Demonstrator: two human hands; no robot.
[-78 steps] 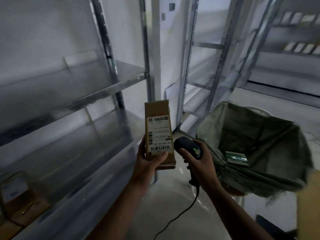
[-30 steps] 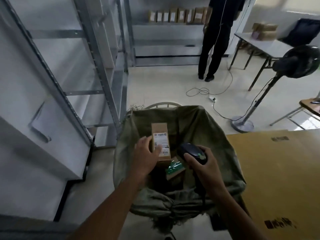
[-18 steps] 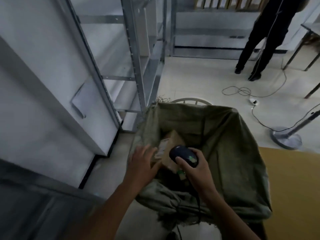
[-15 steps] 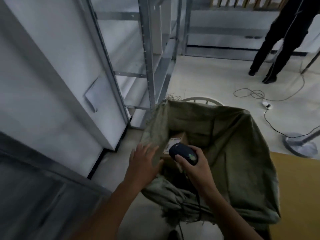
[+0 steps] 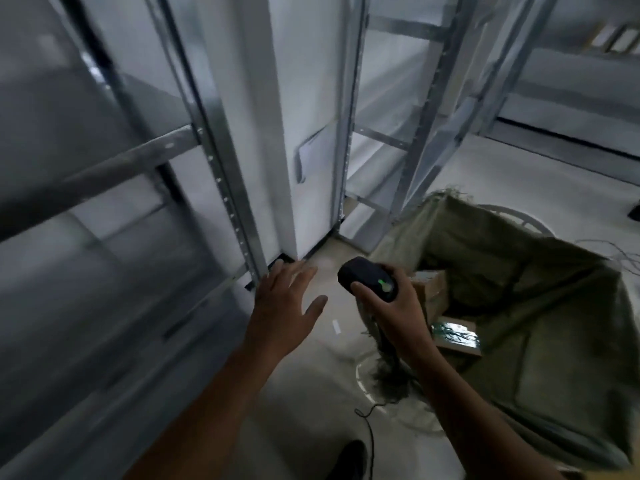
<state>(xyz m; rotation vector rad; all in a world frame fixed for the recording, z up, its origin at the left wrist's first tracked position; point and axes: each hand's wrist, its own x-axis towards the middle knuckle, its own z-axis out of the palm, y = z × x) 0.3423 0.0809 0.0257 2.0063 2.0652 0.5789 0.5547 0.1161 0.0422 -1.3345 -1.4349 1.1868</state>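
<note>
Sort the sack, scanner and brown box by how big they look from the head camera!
Biggest: sack, by far.
Then scanner and brown box look alike; the box sits farther off, partly behind the right hand, so unranked.

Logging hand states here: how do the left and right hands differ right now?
The left hand is open, fingers spread, holding nothing; the right hand grips the black scanner. The left hand is over the floor by the metal shelving; the right hand is at the edge of the green sack. Both are bare.
</note>
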